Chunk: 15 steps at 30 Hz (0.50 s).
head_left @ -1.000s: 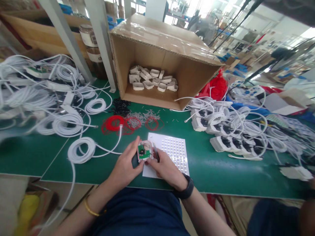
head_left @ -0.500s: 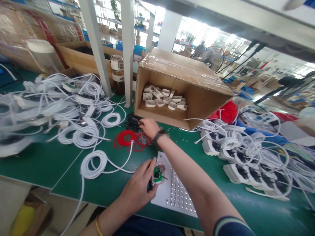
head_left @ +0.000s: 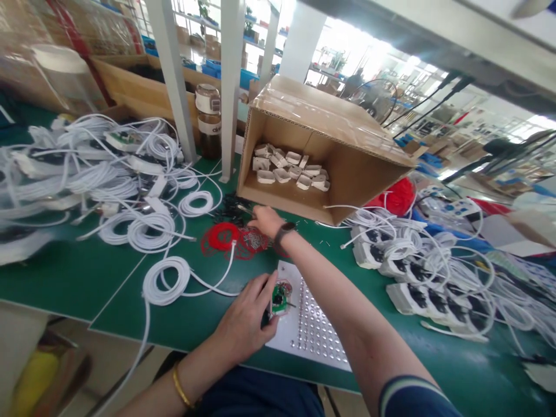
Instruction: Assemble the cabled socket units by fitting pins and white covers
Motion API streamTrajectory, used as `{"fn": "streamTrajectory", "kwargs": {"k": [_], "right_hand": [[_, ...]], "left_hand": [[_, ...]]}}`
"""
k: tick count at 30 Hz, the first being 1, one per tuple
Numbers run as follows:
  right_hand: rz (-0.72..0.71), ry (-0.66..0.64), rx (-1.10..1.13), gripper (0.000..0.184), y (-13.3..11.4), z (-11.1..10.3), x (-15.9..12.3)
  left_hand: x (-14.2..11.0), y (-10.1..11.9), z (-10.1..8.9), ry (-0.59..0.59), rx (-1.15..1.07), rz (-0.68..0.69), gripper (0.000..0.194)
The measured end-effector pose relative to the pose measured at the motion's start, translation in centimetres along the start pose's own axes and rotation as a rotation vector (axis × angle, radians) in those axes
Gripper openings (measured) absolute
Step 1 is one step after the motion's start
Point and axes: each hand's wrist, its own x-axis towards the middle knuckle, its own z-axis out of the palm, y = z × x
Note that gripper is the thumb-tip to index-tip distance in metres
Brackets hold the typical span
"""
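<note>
In my left hand (head_left: 249, 313) is a small clear-edged housing with a green circuit board (head_left: 280, 298) inside, gripped by its side between thumb and fingers. A thin dark piece sticks out of its right side. The housing is just over the left edge of a white sheet (head_left: 284, 341) with rows of small shiny domes. My right hand (head_left: 267, 220) reaches across to a pile of small black parts (head_left: 232, 209). Its fingers are closed around a thin metal tool, seemingly tweezers (head_left: 245, 208), whose tip points into the pile.
A red ring of thin wire or seals (head_left: 223, 236) and small screws (head_left: 256, 238) lie nearby. Behind is a cardboard box (head_left: 369, 174) with white housings (head_left: 293, 172). Coiled white cables (head_left: 167, 281) spread leftward; white units with cables (head_left: 406, 295) stand right. Metal posts (head_left: 230, 116) rise behind.
My right hand has left the circuit-board housing and reached forward to the black parts, with its fingers shifting slightly there. My left hand keeps the housing. The view has also shifted.
</note>
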Motion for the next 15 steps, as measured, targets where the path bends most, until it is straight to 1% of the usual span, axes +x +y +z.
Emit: {"fn": "streamTrajectory", "kwargs": {"k": [5, 7, 9, 11, 12, 13, 15], "right_hand": [[-0.003, 0.010, 0.108, 0.019, 0.7, 0.1, 0.5], [-0.006, 0.040, 0.176, 0.020, 0.6, -0.3, 0.4], [-0.003, 0.100, 0.261, 0.018, 0.5, -0.9, -0.2], [0.011, 0.180, 0.364, 0.012, 0.4, -1.7, -1.8], [0.021, 0.216, 0.417, 0.009, 0.4, -2.0, -3.1], [0.033, 0.242, 0.455, 0.009, 0.5, -2.3, -4.7], [0.053, 0.253, 0.615, 0.016, 0.8, -2.4, -8.6]], "left_hand": [[0.0, 0.2, 0.0, 0.015, 0.004, 0.000, 0.078], [0.0, 0.2, 0.0, 0.020, 0.011, 0.005, 0.078], [0.0, 0.2, 0.0, 0.015, 0.020, 0.002, 0.078], [0.0, 0.3, 0.0, 0.006, 0.028, -0.004, 0.076], [0.0, 0.3, 0.0, 0.004, 0.031, -0.003, 0.075], [0.0, 0.3, 0.0, 0.005, 0.032, -0.001, 0.074], [0.1, 0.2, 0.0, 0.014, 0.034, 0.008, 0.072]]}}
